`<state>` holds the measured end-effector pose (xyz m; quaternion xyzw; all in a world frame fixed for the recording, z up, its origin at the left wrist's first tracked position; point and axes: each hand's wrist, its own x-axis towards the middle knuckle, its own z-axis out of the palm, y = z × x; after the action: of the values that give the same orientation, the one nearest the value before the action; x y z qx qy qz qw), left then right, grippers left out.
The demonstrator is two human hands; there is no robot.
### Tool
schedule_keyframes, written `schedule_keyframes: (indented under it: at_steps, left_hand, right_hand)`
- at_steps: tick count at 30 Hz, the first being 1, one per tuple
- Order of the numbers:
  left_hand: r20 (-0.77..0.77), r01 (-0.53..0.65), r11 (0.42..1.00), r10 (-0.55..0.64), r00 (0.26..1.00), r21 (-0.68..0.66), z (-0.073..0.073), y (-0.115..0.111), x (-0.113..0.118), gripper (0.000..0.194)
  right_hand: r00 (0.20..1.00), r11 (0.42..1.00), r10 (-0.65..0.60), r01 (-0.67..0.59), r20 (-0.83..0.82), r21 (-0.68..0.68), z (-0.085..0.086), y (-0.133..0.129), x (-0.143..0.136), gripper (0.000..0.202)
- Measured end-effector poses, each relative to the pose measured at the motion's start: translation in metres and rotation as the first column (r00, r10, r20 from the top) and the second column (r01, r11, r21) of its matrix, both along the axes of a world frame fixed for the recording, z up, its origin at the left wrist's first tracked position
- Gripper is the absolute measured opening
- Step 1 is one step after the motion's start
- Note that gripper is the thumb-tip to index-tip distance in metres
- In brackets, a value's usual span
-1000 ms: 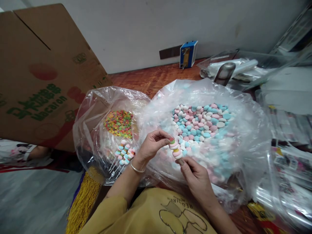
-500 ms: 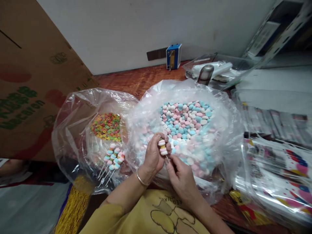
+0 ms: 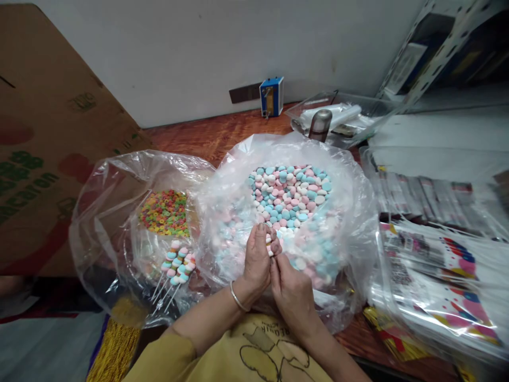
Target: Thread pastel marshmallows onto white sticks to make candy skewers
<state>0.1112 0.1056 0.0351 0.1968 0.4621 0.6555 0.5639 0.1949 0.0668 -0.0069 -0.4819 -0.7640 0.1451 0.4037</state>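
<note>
My left hand (image 3: 257, 254) is closed around a small candy skewer (image 3: 270, 245) of pink and white pieces, mostly covered by my fingers. Just below it, my right hand (image 3: 292, 284) pinches the lower end, where a thin stick showed a moment ago. Both hands are over the near edge of a big clear bag of pink, white and blue candies (image 3: 292, 193). To the left, several finished-looking candy skewers (image 3: 178, 262) lie with their white sticks pointing toward me. Behind them is a bag of small ring-shaped candies (image 3: 165, 212) in red, orange, yellow and green.
A large cardboard box (image 3: 59, 148) stands at the left. At the back are a blue boxy device (image 3: 272, 97), a bottle-like dark container (image 3: 320, 126) and a clear tray (image 3: 358, 119). Printed packaging bags (image 3: 437, 286) are stacked on the right, beside a metal shelf (image 3: 421, 58).
My view has shifted slightly right, so the scene sits further left. My left fingers have closed further over the candy skewer, hiding more of it, and my right hand has come closer beneath.
</note>
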Motion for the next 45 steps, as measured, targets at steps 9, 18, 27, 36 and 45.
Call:
schedule_keyframes:
  at_steps: [9, 18, 27, 36, 45]
  left_hand:
    - [-0.348, 0.232, 0.972, -0.206, 0.915, 0.035, -0.002, 0.049, -0.025, 0.058]
    - [-0.991, 0.236, 0.972, 0.033, -0.132, 0.001, 0.030, 0.151, -0.084, 0.022]
    - [-0.892, -0.020, 0.934, -0.346, -0.292, -0.356, 0.018, 0.187, -0.081, 0.027]
    - [-0.940, 0.035, 0.953, -0.291, -0.179, -0.302, 0.031, 0.205, -0.086, 0.030]
    - [-0.943, 0.125, 0.954, -0.241, -0.229, -0.273, 0.027, 0.227, -0.080, 0.022]
  right_hand:
    - [0.960, 0.956, -0.007, -0.075, -0.279, -0.285, 0.001, 0.019, 0.019, 0.028]
    - [0.930, 0.918, -0.071, -0.080, -0.360, -0.389, -0.011, 0.023, 0.034, 0.031]
    - [0.905, 0.904, -0.060, -0.129, -0.420, -0.408, -0.012, 0.026, 0.036, 0.033]
    - [0.890, 0.909, -0.069, -0.131, -0.451, -0.397, -0.020, 0.028, 0.034, 0.033]
    - [0.891, 0.902, -0.069, -0.137, -0.449, -0.410, -0.020, 0.029, 0.035, 0.031]
